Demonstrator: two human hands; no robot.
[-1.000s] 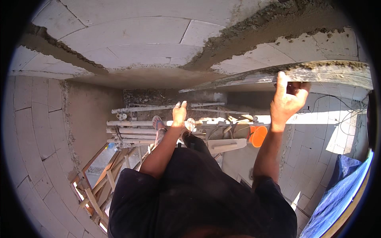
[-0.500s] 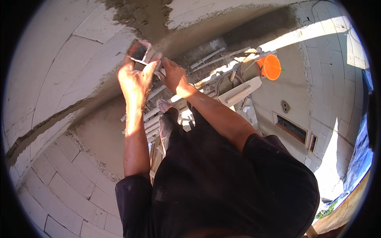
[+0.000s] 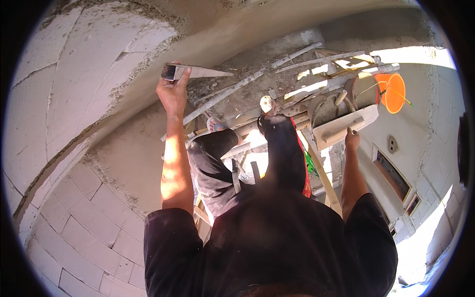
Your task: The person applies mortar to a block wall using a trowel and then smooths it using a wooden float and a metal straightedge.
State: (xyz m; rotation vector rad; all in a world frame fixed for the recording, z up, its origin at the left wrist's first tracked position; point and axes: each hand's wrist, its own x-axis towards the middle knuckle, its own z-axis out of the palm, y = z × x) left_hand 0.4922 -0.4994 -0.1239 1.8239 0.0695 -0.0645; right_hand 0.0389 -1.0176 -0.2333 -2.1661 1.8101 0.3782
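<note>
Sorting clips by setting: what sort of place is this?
Likely a building site: a bare block wall part-coated with wet plaster, a plastering straightedge in the left hand, wooden scaffolding and an orange bucket.

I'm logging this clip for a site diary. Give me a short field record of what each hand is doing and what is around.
left hand: left hand grips the end of a long straightedge held against the wall
right hand: right hand holds a wooden float down at the side
wall: block wall with a band of wet plaster
stance: sandalled feet on a wooden scaffold
nearby: orange bucket
</note>
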